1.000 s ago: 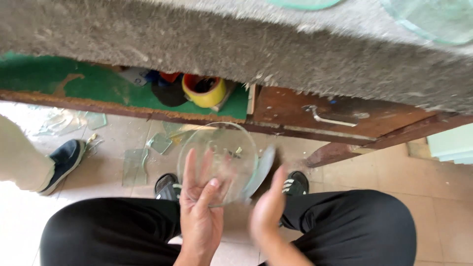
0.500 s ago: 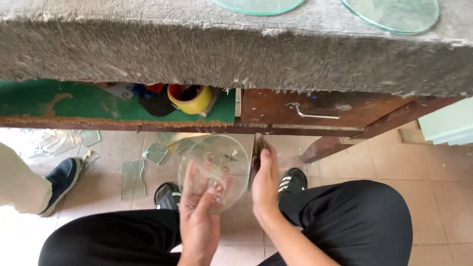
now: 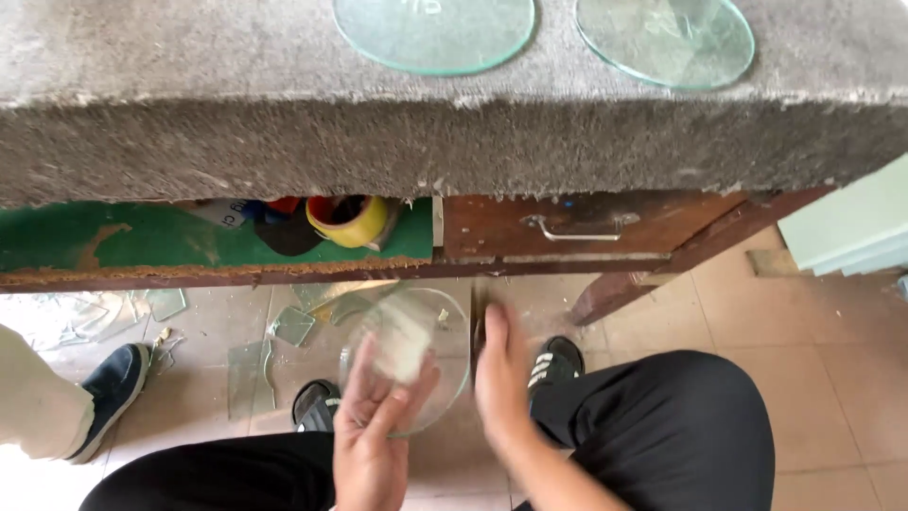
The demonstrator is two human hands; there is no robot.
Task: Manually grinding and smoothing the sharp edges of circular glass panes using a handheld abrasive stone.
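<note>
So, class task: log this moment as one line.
left hand: under round glass disc | right hand: beside disc, blurred | glass shards on floor | two discs on bench

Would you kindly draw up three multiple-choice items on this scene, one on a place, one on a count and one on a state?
1. Where does the yellow tape roll lie?
A. on the floor
B. on the green shelf under the tabletop
C. on the grey tabletop

2. How many round glass discs lie on the grey tabletop?
A. two
B. four
C. none

3. How is the glass disc over the person's lap held?
A. it lies on the floor
B. the left hand holds it up from below, the right hand beside its edge
C. it hangs from the drawer handle

Key: 1 B, the roll sits on the green shelf below the tabletop. 2 A, two discs show at the top edge. 3 B, the left fingers spread behind the glass.
</note>
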